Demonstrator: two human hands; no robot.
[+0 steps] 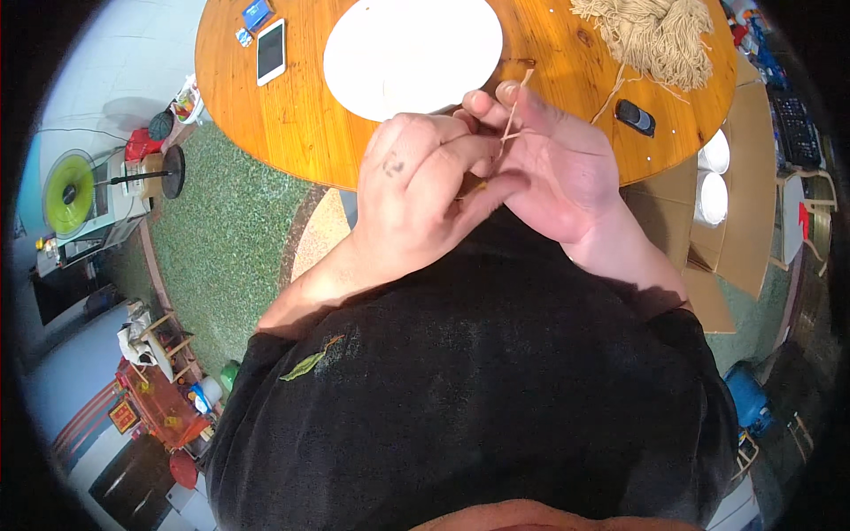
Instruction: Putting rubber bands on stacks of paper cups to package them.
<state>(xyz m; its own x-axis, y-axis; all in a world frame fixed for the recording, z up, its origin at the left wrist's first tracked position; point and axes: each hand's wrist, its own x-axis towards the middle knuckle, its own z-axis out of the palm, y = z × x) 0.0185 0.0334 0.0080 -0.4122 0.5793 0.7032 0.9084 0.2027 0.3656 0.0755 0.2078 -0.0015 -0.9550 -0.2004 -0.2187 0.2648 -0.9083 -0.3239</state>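
Note:
Both hands are raised close together over the near edge of the round wooden table. A thin tan strand of yarn (511,121) runs between them, with a short crossing piece near its middle. My left hand (421,177) has its back turned up and its fingers curled, pinching the lower part of the strand; a tiny yellow bit shows by its thumb. My right hand (567,168) is turned palm up, its fingertips bent around the strand's upper part. The curled fingers partly hide the yarn. A big loose heap of tan yarn (660,40) lies at the far right.
On the wooden table (266,124) are a white round board (412,53), a white phone (272,53), a small blue box (257,14) and a small dark oval object (635,118). Cardboard (739,195) and white round containers (711,196) are at right. A green fan (71,193) stands left.

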